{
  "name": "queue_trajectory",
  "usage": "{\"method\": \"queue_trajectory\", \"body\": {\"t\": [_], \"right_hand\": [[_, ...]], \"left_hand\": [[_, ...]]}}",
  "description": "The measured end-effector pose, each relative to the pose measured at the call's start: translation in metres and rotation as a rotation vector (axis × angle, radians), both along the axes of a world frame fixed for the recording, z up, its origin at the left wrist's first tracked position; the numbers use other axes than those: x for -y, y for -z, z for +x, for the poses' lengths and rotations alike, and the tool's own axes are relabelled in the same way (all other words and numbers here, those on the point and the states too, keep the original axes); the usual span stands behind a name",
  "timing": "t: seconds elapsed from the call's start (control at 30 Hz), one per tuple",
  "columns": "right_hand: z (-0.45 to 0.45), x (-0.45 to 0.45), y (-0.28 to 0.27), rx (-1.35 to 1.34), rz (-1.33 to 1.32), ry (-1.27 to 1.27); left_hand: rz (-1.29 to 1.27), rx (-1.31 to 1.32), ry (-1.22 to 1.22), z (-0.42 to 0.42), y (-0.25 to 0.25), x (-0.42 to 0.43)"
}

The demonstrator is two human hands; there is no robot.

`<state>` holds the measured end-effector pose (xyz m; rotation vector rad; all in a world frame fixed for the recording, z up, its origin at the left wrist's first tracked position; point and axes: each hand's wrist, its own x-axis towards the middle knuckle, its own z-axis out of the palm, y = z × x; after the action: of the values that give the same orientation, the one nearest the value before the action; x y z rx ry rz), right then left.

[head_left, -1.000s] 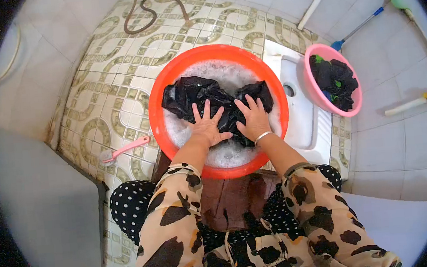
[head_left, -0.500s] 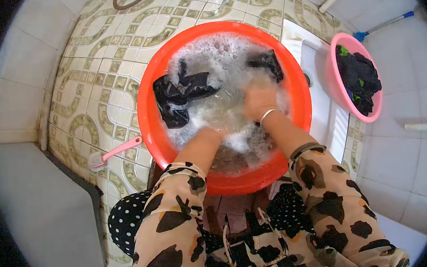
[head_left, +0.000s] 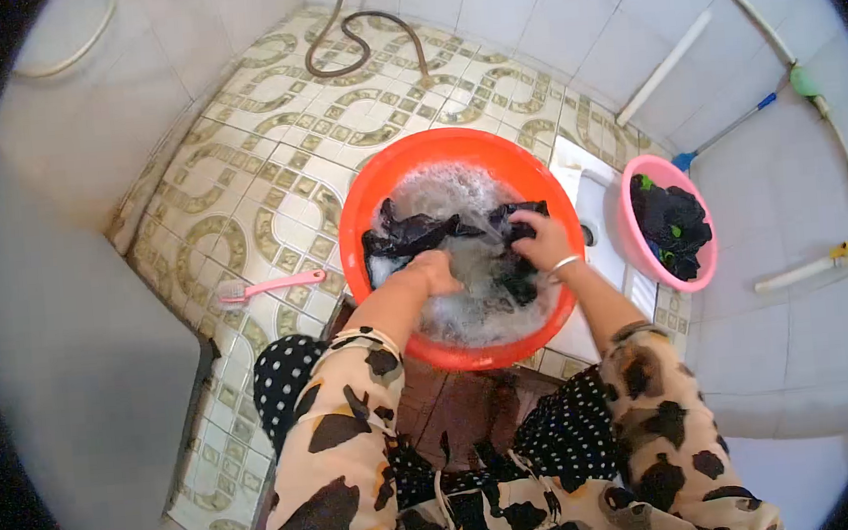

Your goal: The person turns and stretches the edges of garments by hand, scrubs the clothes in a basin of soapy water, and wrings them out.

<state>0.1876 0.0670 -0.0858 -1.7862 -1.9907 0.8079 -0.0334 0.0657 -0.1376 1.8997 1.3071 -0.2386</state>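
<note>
A large red basin (head_left: pixel 467 359) holds sudsy water and wet black clothing. My left hand (head_left: pixel 432 271) dips into the water left of the basin's middle, just below a crumpled black garment (head_left: pixel 411 232); its fingertips are lost in the murky water, so its grip is unclear. At the right side of the water, my right hand (head_left: pixel 544 243) has its fingers curled about a piece of black cloth (head_left: pixel 527 210). A white band circles that wrist. More dark cloth shows dimly beneath the surface between the hands.
A pink basin (head_left: pixel 627 234) with dark clothes (head_left: pixel 672 226) stands right, beside a white floor toilet (head_left: pixel 567 159). Left of the red basin lies a pink brush (head_left: pixel 271 285) on patterned tiles. A brown hose (head_left: pixel 357 43) lies at the back; a blue-handled tool (head_left: pixel 737 126) leans right.
The view has tilted up, so the basin sits lower and more of the wall and hose shows. Both hands have come higher in the water, and my right hand is now at the black cloth.
</note>
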Motion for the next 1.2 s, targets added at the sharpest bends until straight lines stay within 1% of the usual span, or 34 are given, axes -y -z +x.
{"method": "queue_trajectory", "body": {"t": [0.03, 0.07, 0.1, 0.13, 0.17, 0.23, 0.27, 0.3, 0.33, 0.37, 0.4, 0.43, 0.5, 0.53, 0.57, 0.6, 0.67, 0.7, 0.8, 0.83, 0.9, 0.93, 0.97, 1.03, 1.07, 1.1, 1.17, 1.2], "right_hand": [[0.012, -0.005, -0.010, -0.137, 0.251, -0.111], [0.005, 0.002, -0.063, -0.188, 0.109, -0.035], [0.008, -0.001, -0.103, -0.081, 0.100, -0.035], [0.003, 0.005, -0.148, -0.185, 0.082, -0.057], [0.010, -0.002, -0.173, -0.114, 0.154, -0.035], [-0.009, 0.014, -0.248, -0.248, 0.109, -0.001], [-0.018, 0.022, -0.281, -0.189, 0.176, 0.000], [-0.027, 0.026, -0.307, -0.296, 0.168, 0.006], [-0.033, 0.026, -0.329, -0.372, 0.233, -0.058], [-0.045, 0.032, -0.351, -0.489, 0.238, -0.027], [-0.052, 0.033, -0.371, -0.510, 0.288, -0.039], [-0.056, 0.030, -0.386, -0.539, 0.315, -0.042], [-0.065, 0.026, -0.419, -0.525, 0.225, -0.041], [-0.073, 0.031, -0.427, -0.618, 0.256, -0.019], [-0.083, 0.034, -0.433, -0.706, 0.285, 0.003], [-0.100, 0.041, -0.436, -0.793, 0.311, 0.076], [-0.110, 0.037, -0.446, -0.858, 0.246, 0.069], [-0.117, 0.038, -0.448, -0.892, 0.225, 0.051], [-0.132, 0.051, -0.448, -0.907, 0.279, -0.021], [-0.132, 0.052, -0.446, -0.899, 0.286, -0.024], [-0.124, 0.054, -0.437, -0.974, 0.152, -0.194], [-0.123, 0.063, -0.431, -1.029, 0.164, -0.127], [-0.116, 0.069, -0.427, -1.026, 0.193, -0.087], [-0.062, 0.064, -0.417, -1.034, 0.134, -0.120], [-0.032, 0.063, -0.406, -1.093, 0.179, -0.050], [-0.001, 0.064, -0.391, -1.151, 0.226, 0.021], [0.056, 0.064, -0.340, -1.279, 0.280, 0.228], [0.085, 0.063, -0.302, -1.328, 0.235, 0.331]], "left_hand": [[0.011, 0.007, 0.002, -0.004, -0.019, 0.006], [0.065, 0.053, -0.037, -0.009, -0.033, 0.013], [0.119, 0.101, -0.074, -0.011, -0.043, 0.018], [0.133, 0.142, -0.078, -0.011, -0.052, 0.021], [0.149, 0.155, -0.065, -0.009, -0.058, 0.025], [0.265, 0.233, -0.064, -0.007, -0.071, 0.028], [0.278, 0.299, -0.054, -0.006, -0.073, 0.024], [0.293, 0.307, -0.048, -0.006, -0.081, 0.026], [0.337, 0.334, -0.091, -0.008, -0.092, 0.027], [0.381, 0.361, -0.134, -0.010, -0.100, 0.026], [0.414, 0.487, -0.135, -0.009, -0.090, 0.013], [0.422, 0.495, -0.131, -0.009, -0.097, 0.014], [0.450, 0.792, -0.268, -0.008, -0.112, 0.017], [0.462, 0.909, -0.248, -0.004, -0.119, 0.017], [0.457, 0.919, -0.244, 0.003, -0.120, 0.015], [0.512, 0.969, -0.205, 0.010, -0.122, 0.014], [0.622, 1.079, -0.161, 0.019, -0.132, 0.010], [0.619, 1.086, -0.159, 0.023, -0.132, 0.009], [0.704, 1.191, -0.406, 0.035, -0.137, 0.005], [0.708, 1.201, -0.404, 0.037, -0.141, 0.005], [0.452, 0.980, -0.562, 0.038, -0.152, 0.012], [0.434, 0.879, -0.626, 0.040, -0.159, 0.015], [0.433, 0.877, -0.625, 0.041, -0.159, 0.015], [0.330, 1.091, -0.816, 0.041, -0.150, 0.014], [0.268, 1.179, -0.884, 0.045, -0.130, 0.000], [0.238, 1.114, -1.007, 0.037, -0.147, 0.006], [0.043, 1.432, -1.081, 0.028, -0.137, -0.011], [0.048, 1.419, -1.077, 0.027, -0.139, -0.014]]}}
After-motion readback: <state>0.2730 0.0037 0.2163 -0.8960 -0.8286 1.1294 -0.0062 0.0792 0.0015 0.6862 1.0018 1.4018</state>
